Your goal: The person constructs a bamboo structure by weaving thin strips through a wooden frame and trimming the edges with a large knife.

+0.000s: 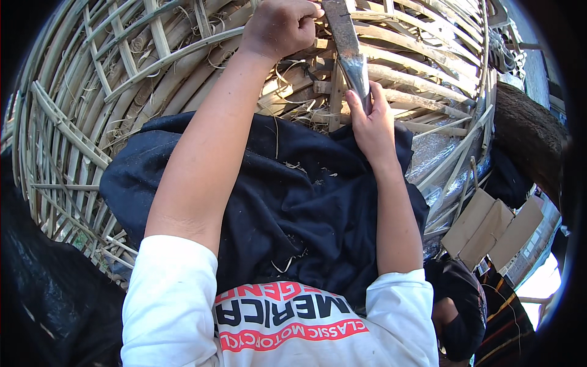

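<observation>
My right hand (374,125) is wrapped round the metallic, tapering handle of a machete (343,33). Its worn, brownish blade points up and away from me, running out of the top of the picture. Left of the blade, my left hand (281,27) is closed in a fist, its thumb side close to the blade. Whatever lies inside that fist is hidden. Beneath both hands spreads a large woven frame of split bamboo strips (416,58), with thin curled shavings about it. Dark cloth (293,196) covers my lap, with a few shavings on it.
Loose bamboo strips (67,122) curve along the left side. At the right are a thick log (529,122), an opened cardboard box (489,229) and shiny plastic sheeting (437,159). Another person in dark clothing (461,318) is partly visible at the lower right.
</observation>
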`<state>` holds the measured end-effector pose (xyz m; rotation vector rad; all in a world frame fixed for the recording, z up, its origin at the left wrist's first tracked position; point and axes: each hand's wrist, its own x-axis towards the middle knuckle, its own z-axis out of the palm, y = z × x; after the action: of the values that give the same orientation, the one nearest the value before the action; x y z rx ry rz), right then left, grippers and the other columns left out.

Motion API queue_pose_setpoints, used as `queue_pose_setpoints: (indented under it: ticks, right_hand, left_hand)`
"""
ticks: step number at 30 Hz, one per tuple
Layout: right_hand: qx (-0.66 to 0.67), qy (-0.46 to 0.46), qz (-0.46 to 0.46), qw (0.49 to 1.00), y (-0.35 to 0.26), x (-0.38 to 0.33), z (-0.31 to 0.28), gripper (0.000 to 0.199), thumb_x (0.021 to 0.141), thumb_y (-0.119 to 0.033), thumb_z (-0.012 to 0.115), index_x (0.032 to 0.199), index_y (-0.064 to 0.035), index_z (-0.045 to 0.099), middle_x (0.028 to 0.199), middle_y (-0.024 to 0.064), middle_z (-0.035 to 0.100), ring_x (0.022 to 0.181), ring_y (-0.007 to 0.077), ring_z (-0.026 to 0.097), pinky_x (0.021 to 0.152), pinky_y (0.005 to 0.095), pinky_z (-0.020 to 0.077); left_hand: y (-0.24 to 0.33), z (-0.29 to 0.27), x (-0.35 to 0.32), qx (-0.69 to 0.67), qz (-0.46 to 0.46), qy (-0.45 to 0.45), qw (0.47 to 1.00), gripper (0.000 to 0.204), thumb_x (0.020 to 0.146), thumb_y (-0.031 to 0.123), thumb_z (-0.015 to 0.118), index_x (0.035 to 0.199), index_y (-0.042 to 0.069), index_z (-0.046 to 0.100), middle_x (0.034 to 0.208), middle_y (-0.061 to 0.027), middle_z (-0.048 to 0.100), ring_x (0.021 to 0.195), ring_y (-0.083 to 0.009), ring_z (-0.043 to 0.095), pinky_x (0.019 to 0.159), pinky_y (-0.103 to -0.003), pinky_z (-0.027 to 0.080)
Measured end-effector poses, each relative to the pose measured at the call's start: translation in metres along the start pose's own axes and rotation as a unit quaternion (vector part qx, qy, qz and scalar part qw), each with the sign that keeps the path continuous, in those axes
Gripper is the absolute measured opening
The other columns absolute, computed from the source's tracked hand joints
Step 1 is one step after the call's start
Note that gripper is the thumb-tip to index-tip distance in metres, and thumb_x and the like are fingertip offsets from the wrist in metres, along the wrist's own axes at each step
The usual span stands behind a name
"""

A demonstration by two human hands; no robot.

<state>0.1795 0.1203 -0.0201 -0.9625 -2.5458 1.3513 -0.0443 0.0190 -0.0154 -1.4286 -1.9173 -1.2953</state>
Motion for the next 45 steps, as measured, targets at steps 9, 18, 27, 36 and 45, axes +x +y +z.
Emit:
queue_pose_setpoints:
  ticks: [9, 18, 27, 36, 45]
  right_hand:
    - [-0.047, 0.024, 0.013, 0.998, -0.012, -0.008, 0.006, 0.046, 0.096, -0.035, 0.06, 0.126, -0.0008, 0.053, 0.101, 0.0261, 0.067, 0.093, 0.0437, 0.066, 0.08, 0.0467, 0.0513]
    - [-0.086, 0.042, 0.019, 0.995, -0.013, -0.011, 0.013, 0.048, 0.096, -0.036, 0.059, 0.128, -0.0014, 0.049, 0.097, 0.0264, 0.068, 0.087, 0.0466, 0.066, 0.075, 0.0503, 0.0518]
    - [-0.12, 0.082, -0.022, 0.989, -0.002, -0.009, 0.019, 0.045, 0.095, -0.034, 0.062, 0.124, -0.0008, 0.052, 0.087, 0.0227, 0.069, 0.073, 0.0395, 0.068, 0.067, 0.0464, 0.0532]
    - [0.356, -0.134, 0.182, 0.907, -0.003, 0.006, -0.001, 0.031, 0.096, -0.032, 0.065, 0.106, -0.0028, 0.061, 0.065, 0.0, 0.054, 0.053, 0.007, 0.054, 0.051, 0.0236, 0.0476]
    - [0.071, -0.068, 0.079, 0.992, -0.009, -0.005, -0.019, 0.04, 0.092, -0.033, 0.067, 0.105, 0.0035, 0.059, 0.071, 0.0084, 0.06, 0.057, 0.0148, 0.058, 0.054, 0.0324, 0.0467]
  left_hand:
    - [-0.001, 0.002, -0.002, -0.002, -0.018, -0.015, 1.0, 0.012, 0.065, -0.005, 0.056, 0.068, -0.001, 0.067, 0.075, -0.0192, 0.068, 0.069, -0.034, 0.066, 0.069, -0.038, 0.054]
    - [-0.001, 0.002, -0.002, 0.001, -0.026, -0.025, 0.999, 0.009, 0.063, -0.006, 0.055, 0.064, -0.002, 0.064, 0.065, -0.0189, 0.062, 0.062, -0.0339, 0.062, 0.06, -0.038, 0.052]
    - [-0.001, 0.002, -0.002, -0.002, -0.022, -0.026, 0.999, 0.01, 0.063, -0.006, 0.055, 0.064, -0.002, 0.064, 0.063, -0.0183, 0.061, 0.06, -0.033, 0.061, 0.06, -0.038, 0.052]
    - [-0.006, 0.008, -0.001, -0.013, 0.006, 0.012, 1.0, 0.009, 0.064, -0.003, 0.058, 0.066, -0.001, 0.066, 0.066, -0.0173, 0.065, 0.063, -0.0331, 0.064, 0.062, -0.038, 0.053]
    - [0.008, -0.004, 0.006, -0.017, -0.033, -0.047, 0.998, 0.005, 0.068, 0.004, 0.066, 0.071, 0.0, 0.065, 0.072, -0.0174, 0.064, 0.069, -0.0345, 0.063, 0.069, -0.04, 0.052]
